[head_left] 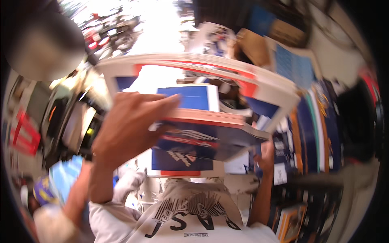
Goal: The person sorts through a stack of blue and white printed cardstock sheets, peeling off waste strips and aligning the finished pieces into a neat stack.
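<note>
A thick stack of flat printed pieces [188,139], dark blue with red and white, is held in front of my chest, blurred by motion. My left hand [131,125] grips its left end, fingers over the top edge and thumb side below. At its right end my right hand [265,156] closes on the lower corner, its fingers partly hidden. Behind the stack arches a large white frame-like bundle of layered sheets [194,58] with red and blue corners; whether it joins the stack I cannot tell. A blue panel with a white border [188,97] shows between them.
To the right stand upright blue, orange and white packs [314,129], with dark shelving [312,206] below. Brown cardboard [253,46] lies beyond. At the upper left is another person [44,46]; a second person's arm [77,190] shows at the lower left, near a red item [26,133].
</note>
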### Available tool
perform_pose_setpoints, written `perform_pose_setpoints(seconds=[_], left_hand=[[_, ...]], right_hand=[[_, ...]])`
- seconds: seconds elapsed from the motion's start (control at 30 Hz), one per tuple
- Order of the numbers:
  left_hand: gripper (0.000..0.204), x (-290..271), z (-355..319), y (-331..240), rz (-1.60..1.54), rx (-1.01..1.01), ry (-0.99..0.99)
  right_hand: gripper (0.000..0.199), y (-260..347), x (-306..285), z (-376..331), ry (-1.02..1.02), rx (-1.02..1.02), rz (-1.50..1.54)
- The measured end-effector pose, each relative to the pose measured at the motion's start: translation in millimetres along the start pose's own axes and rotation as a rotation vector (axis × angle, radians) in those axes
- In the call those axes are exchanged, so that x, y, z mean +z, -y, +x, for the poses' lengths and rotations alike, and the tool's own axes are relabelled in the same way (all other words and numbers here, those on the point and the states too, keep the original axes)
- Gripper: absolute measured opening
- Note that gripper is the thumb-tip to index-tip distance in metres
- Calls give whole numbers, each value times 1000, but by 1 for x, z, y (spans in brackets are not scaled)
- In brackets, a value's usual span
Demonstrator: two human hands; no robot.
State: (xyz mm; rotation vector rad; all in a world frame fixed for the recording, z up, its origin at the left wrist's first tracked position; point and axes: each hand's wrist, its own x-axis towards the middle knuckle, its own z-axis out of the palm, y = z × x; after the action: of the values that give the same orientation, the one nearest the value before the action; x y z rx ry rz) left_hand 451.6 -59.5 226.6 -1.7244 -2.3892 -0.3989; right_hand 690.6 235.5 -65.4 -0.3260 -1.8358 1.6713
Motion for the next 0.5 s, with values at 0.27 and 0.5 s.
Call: perform_pose_setpoints(seconds=[0.27, 0.5], left_hand=[[37, 24, -9, -10, 28, 25, -295], [36, -1, -107, 38, -518, -435, -645]], right_hand=[[35, -20, 71, 30, -331, 62, -89], [30, 182, 125, 125, 2, -253, -415]])
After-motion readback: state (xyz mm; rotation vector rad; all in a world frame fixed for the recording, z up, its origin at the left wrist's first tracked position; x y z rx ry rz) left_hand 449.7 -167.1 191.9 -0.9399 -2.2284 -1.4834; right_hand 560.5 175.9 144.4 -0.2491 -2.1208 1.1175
